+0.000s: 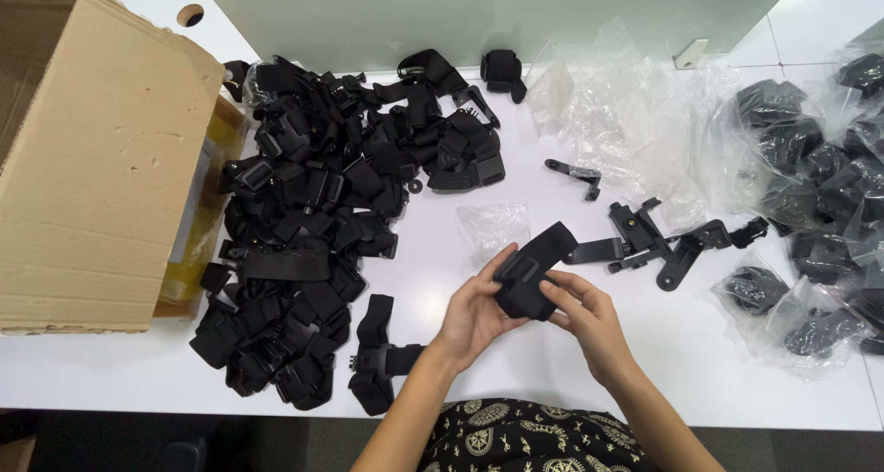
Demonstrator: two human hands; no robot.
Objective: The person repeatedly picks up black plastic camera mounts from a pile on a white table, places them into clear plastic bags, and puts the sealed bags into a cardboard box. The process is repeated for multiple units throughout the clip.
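Observation:
Both my hands hold a folded black strap with a buckle [532,269] just above the white table [645,361]. My left hand [474,314] cups it from below and the left, thumb on the buckle. On the strap's right side, my right hand [585,315] pinches it with fingers curled over the top. Another black strap piece [376,357] lies flat on the table to the left of my left wrist.
A big heap of black straps and buckles [322,205] fills the left-centre, beside an open cardboard box [92,150]. Black plastic mounts [658,237] lie right of my hands. Empty clear bags [626,122] and bagged black parts [820,205] lie at the right.

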